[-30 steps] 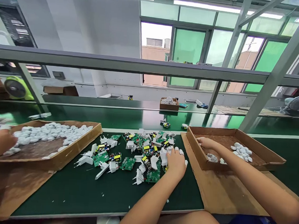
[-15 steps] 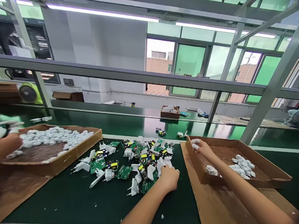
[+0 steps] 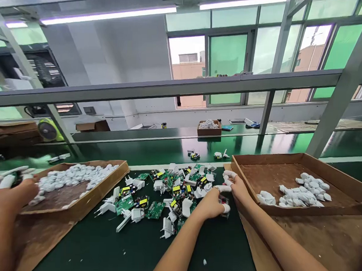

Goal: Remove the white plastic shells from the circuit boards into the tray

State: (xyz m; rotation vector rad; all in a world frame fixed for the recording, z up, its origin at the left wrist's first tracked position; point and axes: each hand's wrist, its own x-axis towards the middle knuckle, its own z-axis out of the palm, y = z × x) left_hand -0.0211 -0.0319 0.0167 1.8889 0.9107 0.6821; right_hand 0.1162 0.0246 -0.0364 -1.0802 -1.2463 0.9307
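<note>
My left hand (image 3: 211,204), with white finger cots, is closed around a small circuit board (image 3: 225,202) with dark parts, much of it hidden by the fingers. My right hand (image 3: 238,186) is beside it, by the near left corner of the right box. Its fingers, in white cots, are bent and slightly apart, close to my left fingertips; nothing shows in them and its thumb is hidden. In front of both hands lies a pile of green circuit boards (image 3: 155,210) and white plug housings (image 3: 167,227) with prongs.
On the right, a shallow cardboard box (image 3: 268,163) holds white wrapped-looking pieces (image 3: 301,196). Another box (image 3: 107,184) at left holds many more. A co-worker's hand (image 3: 12,194) reaches in from the left edge. A metal frame bar (image 3: 159,86) crosses above the bench.
My right hand has moved left, out of the right box to my left hand. My left hand has lifted a circuit board off the pile's right side. The view has tilted.
</note>
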